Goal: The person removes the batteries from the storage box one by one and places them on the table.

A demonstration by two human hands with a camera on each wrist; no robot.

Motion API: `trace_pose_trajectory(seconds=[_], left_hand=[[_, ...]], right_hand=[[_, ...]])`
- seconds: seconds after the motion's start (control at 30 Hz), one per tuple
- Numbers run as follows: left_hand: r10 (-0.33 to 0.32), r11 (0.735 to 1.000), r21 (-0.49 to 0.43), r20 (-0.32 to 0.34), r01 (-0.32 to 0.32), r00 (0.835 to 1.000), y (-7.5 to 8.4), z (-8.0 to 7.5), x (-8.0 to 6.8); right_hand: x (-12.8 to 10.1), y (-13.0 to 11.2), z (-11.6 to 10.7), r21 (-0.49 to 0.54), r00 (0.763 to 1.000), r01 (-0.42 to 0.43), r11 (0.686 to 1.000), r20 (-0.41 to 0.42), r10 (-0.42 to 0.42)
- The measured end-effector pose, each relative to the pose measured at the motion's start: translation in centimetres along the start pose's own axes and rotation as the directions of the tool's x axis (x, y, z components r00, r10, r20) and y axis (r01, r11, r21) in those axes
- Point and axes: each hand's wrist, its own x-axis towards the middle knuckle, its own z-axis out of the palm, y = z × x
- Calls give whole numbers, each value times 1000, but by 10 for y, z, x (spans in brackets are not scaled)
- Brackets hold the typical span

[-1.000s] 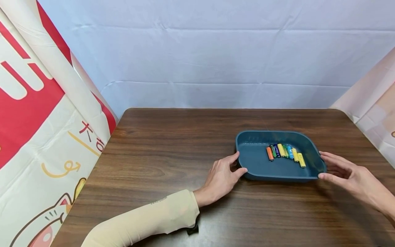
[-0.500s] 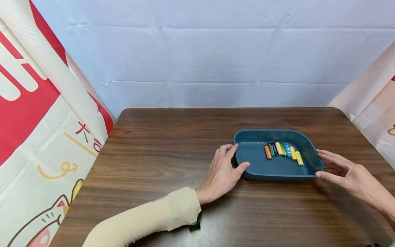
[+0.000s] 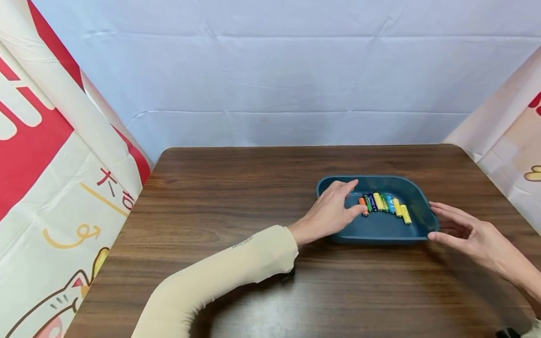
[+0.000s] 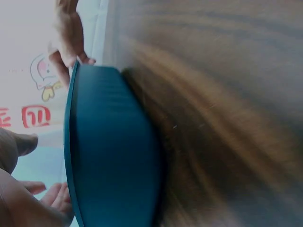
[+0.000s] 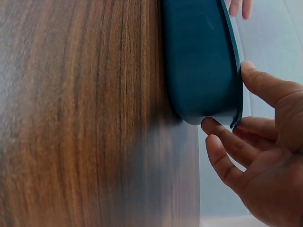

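A dark teal tray (image 3: 377, 231) sits on the wooden table (image 3: 236, 197), right of centre. In it lies a row of several small batteries (image 3: 382, 203): orange, green, blue and yellow. My left hand (image 3: 334, 209) reaches over the tray's left rim, fingers spread above its floor and the thumb tip at the orange battery (image 3: 363, 207). My right hand (image 3: 460, 230) stays at the tray's right end, with the thumb on the rim and fingertips against the outer wall. The right wrist view shows that hand (image 5: 265, 156) at the tray's corner (image 5: 199, 61). The left wrist view is blurred and shows the tray's wall (image 4: 113, 151).
White cloth hangs behind the table, and printed red and cream banners (image 3: 50, 155) close in the left and right sides. Bare wood stretches to the left of the tray and in front of it.
My left hand has left the tray's outer left wall and moved up and over the rim, in to the batteries. The right hand has hardly moved.
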Motion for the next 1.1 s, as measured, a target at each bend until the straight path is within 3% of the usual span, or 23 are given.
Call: trace_pose_trajectory(seconds=[0.2, 0.43, 0.83, 1.1], left_hand=[[-96, 993, 69, 71, 91, 993, 0, 8, 29], [-204, 972, 137, 92, 190, 975, -3, 21, 49], [-278, 927, 287, 100, 240, 955, -5, 43, 57], [-299, 904, 342, 81, 255, 951, -5, 45, 62]], right_hand=[[-2, 1, -2, 14, 1000, 1, 1000, -11, -1], [-2, 1, -3, 1, 1000, -21, 1000, -12, 21], [-2, -3, -2, -29, 999, -34, 999, 3, 34], [-2, -3, -3, -23, 1000, -23, 999, -7, 23]])
